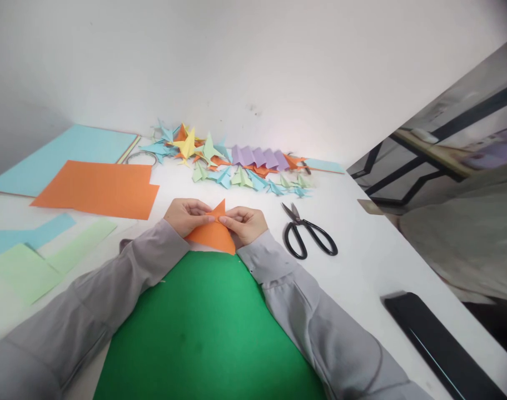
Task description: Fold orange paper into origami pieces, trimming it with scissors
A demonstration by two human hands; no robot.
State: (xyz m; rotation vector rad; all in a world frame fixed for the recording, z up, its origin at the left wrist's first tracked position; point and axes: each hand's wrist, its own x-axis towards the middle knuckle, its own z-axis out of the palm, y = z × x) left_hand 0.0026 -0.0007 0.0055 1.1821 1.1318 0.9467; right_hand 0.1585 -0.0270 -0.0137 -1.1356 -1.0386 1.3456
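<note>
1. The person's left hand [187, 216] pinches the orange paper piece [214, 238] between thumb and fingers, near its narrow upper part.
2. The right hand [248, 225] pinches the same piece from the other side, its thumb tip close to the left one.
3. The piece is held just beyond the far edge of the green sheet [203, 322], well in from the side edges of the worktop [362, 278]; one point stands up between the hands, the wider part hanging below.
4. The step in hand looks like folding, with both thumbs working a crease.
5. The next move seems to call for lined-up edges and firm, even thumb pressure.
6. Scissors [297, 223] lie toward the worktop's right edge, untouched; folded paper shapes [242, 176] line its far edge.
</note>
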